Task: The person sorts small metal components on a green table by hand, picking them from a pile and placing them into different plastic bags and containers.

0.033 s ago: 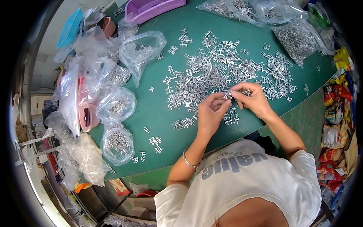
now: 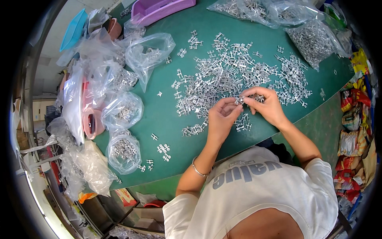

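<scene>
Over the near edge of a wide heap of small silver metal pieces, my two hands meet fingertip to fingertip. My left hand pinches a small silver metal piece between thumb and fingers. From the other side, the thumb and forefinger of my right hand close on the same piece. More silver pieces show in the curl of my right fingers. The exact form of the pinched piece is partly covered by the fingertips. Many of the loose pieces look H-shaped.
Clear plastic bags of such pieces line the left side of the green table. A bulging bag lies at the far right. A purple basket stands at the far edge. Small groups of pieces lie at the near left.
</scene>
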A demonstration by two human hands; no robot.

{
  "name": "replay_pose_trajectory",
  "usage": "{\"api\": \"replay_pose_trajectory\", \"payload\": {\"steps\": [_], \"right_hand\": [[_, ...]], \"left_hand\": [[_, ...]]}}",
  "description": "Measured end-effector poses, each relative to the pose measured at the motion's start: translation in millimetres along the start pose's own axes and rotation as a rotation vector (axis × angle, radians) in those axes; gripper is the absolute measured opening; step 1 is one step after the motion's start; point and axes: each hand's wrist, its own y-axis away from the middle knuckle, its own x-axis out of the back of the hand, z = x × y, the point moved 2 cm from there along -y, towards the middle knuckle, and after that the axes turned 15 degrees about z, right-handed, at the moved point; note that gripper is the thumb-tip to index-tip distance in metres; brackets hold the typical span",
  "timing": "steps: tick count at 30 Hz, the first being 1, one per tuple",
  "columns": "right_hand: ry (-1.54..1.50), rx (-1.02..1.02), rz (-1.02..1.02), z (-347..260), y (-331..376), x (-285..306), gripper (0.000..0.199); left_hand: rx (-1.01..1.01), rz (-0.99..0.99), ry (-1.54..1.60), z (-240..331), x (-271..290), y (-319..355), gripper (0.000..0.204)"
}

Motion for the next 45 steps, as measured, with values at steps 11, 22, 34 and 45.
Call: {"api": "replay_pose_trajectory", "payload": {"steps": [11,22,34,45], "right_hand": [[-0.063,-0.127,-0.093,-11.6,13.8,1.0,0.029],[0.001,0.019,-0.121,-21.3,21.0,2.8,0.026],[0.05,0.194,-0.169,-13.9,34.0,-0.6,0.023],[-0.144,-0.03,-0.037,-4.3,59.2,-6.1,0.02]], "left_hand": [[-0.126,0.11,0.111,7.1,-4.3,17.7,0.018],[-0.2,0.15,0.122,11.4,1.5,32.0,0.018],[-0.767,0.226,-0.104,7.4,-1.7,48.8,0.018],[-0.371,0.159,0.161,-12.4,4.5,63.5,0.015]]}}
